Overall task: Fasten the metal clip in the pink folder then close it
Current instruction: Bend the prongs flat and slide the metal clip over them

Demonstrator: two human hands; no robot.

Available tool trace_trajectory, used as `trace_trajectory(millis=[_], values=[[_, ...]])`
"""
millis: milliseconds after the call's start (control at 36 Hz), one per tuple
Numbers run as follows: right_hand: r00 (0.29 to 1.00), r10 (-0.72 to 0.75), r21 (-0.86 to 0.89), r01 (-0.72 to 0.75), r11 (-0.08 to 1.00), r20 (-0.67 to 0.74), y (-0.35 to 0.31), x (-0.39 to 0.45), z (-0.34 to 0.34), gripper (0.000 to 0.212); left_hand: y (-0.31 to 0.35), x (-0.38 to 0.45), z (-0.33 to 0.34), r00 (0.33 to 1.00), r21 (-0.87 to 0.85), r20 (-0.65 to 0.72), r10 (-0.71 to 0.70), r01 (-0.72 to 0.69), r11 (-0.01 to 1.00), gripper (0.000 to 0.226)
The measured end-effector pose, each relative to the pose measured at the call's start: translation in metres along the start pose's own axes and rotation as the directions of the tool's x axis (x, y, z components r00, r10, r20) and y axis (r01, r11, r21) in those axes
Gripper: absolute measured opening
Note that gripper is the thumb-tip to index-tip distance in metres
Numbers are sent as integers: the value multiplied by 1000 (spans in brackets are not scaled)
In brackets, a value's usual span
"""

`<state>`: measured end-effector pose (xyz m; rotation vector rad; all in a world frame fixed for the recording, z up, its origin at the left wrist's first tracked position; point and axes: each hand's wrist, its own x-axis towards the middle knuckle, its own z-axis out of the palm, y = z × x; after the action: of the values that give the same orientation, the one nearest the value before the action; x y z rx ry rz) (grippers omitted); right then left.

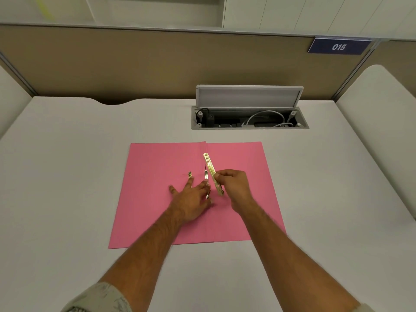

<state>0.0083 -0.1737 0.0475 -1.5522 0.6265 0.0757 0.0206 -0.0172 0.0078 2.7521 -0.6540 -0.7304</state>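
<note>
Right hand [234,188]: fingers curled, thumb and forefinger pinching the gold metal clip bar [213,174] near its middle. The bar is tilted, its far end raised toward the fold, its near end low beside the left fingertips.

Left hand [191,199]: palm down, fingers spread and pressed flat on the pink folder [157,199]; it grips nothing. One fingertip rests at a thin upright prong [205,174] of the fastener, another lies just short of a small gold piece [190,174] on the left leaf. A second prong near the thumb is partly hidden.

Wrists and forearms: both bare, reaching forward from the lower edge and converging over the fold; the left sleeve [101,298] is pale and patterned.

Pink folder: open flat, centre of the white desk [67,176], the crease running away from the person.

Beyond: an open cable box [249,119] set in the desk, lid raised, cables inside; a blue plate [338,46] reading 015 on the partition.
</note>
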Motion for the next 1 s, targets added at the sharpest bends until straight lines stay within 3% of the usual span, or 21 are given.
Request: trace_trajectory(millis=[583,1000], values=[[998,51,-39,-50,998,23,1,8,10,10,3,2,4,999,36,-41,4,-2,999,54],[990,131,85,-134,987,41,5,10,12,12,8,6,7,996,50,-88,-15,20,999,48]])
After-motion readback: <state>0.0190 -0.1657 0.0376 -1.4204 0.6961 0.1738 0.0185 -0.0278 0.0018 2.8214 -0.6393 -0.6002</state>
